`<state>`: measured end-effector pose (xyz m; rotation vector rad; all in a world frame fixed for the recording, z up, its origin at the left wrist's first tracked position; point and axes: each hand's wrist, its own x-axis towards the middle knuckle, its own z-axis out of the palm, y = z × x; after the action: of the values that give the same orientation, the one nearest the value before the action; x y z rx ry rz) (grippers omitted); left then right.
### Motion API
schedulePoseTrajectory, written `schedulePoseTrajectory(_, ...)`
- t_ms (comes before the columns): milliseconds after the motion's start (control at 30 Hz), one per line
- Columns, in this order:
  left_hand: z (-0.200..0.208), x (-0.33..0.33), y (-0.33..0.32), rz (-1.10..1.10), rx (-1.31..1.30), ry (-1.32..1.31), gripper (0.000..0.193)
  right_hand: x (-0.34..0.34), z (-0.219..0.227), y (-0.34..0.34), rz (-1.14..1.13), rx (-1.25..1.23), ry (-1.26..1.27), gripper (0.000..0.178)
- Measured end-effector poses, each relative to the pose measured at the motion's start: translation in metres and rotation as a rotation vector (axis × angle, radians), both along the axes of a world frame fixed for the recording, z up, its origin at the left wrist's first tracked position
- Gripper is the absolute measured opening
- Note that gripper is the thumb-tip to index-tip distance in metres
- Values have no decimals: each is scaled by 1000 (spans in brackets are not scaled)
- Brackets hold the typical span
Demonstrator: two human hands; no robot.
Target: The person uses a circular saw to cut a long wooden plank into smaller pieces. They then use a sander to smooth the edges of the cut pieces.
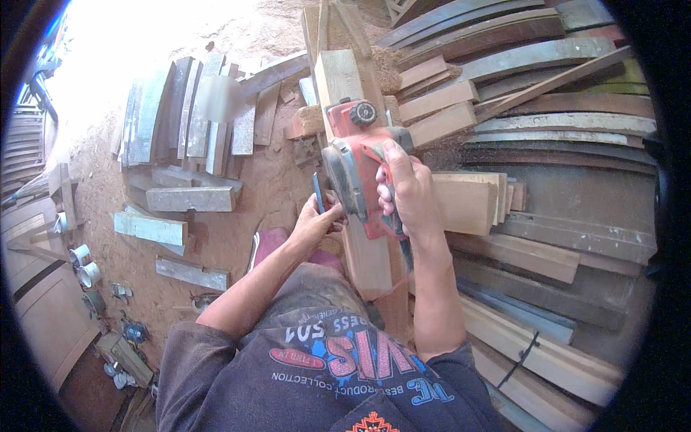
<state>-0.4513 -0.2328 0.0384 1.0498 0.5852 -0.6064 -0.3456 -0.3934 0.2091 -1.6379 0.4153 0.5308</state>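
Note:
A red and black electric hand planer rests on a long pale wooden beam in front of me. My right hand is closed around its rear handle, with the cord trailing down from the handle's end. At the planer's left side, my left hand has its fingers closed on a slim dark-blue strip that points up. What the strip is, and whether it joins the planer, I cannot tell. A round black knob sits at the planer's far end.
Long boards lie stacked along the right. Short pale blocks sit right beside the beam. Weathered planks and loose offcuts lie on the dirt floor at left. White cups and wooden panels are at far left.

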Motion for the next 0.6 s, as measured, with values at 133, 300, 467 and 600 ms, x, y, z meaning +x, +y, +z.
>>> schedulePoseTrajectory(133,7,5,3,-69,-16,14,46,34,-2,16,-39,3,-3,53)
schedulePoseTrajectory(300,11,16,-3,-126,139,-114,60,93,-7,36,-46,5,-52,54)
schedulePoseTrajectory(467,11,19,-7,-193,314,-154,61,183,-22,63,8,46,-176,58)
schedulePoseTrajectory(600,12,21,-5,-225,325,-116,60,232,-26,82,5,49,-294,64)
